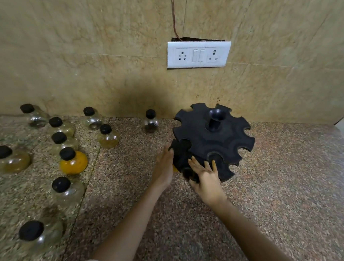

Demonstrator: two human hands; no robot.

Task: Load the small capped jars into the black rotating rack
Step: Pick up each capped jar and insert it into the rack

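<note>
A speckled stone counter (275,183) meets a tan wall. Toward the right stands the black rotating rack (213,139), its top notches empty. Both hands work at its lower near side: the left hand (164,168) seems to press a yellow-filled jar in, though its fingers are hidden; the right hand (207,179) rests spread, steadying. Ten capped jars (73,161) wait at left; one must be fetched next.

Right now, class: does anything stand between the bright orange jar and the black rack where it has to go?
Nothing visible does. The bright orange jar stands left of the black rack, with only bare speckled counter between them. Both the left hand and right hand rest on the rack's near-left side.
</note>
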